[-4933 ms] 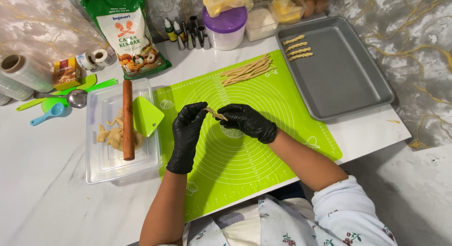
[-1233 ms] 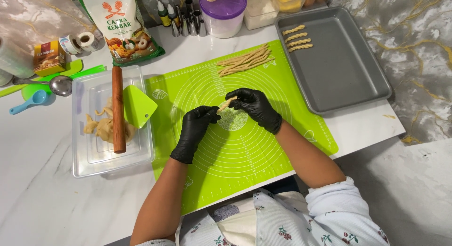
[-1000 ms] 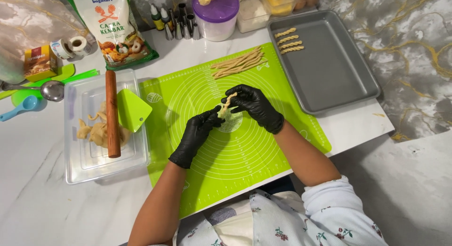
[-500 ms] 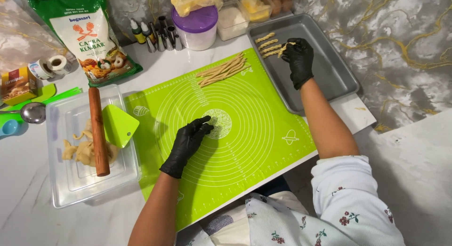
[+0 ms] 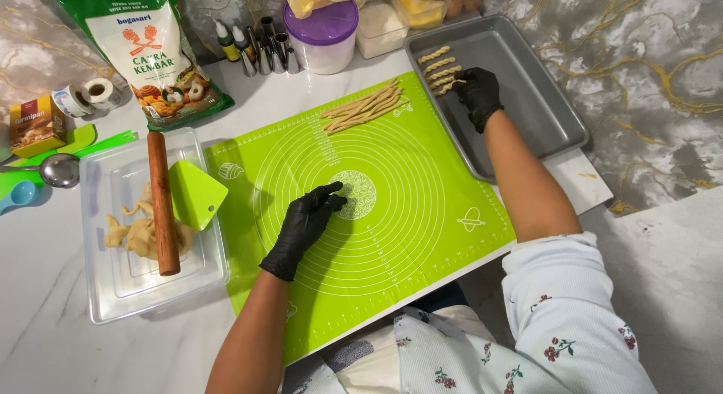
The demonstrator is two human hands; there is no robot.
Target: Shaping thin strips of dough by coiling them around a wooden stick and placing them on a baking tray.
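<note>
Upper right, the right hand (image 5: pixel 479 94) sets a twisted dough stick (image 5: pixel 449 86) in the grey tray (image 5: pixel 542 100), fingers curled on it; the left hand (image 5: pixel 303 224) rests flat, open, mid-mat (image 5: pixel 422 213).

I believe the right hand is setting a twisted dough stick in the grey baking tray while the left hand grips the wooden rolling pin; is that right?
Not quite. In the head view the left hand rests flat on the green silicone mat; the wooden rolling pin lies untouched in the clear plastic tray. The right hand is indeed at the twisted dough sticks in the grey baking tray.
</note>
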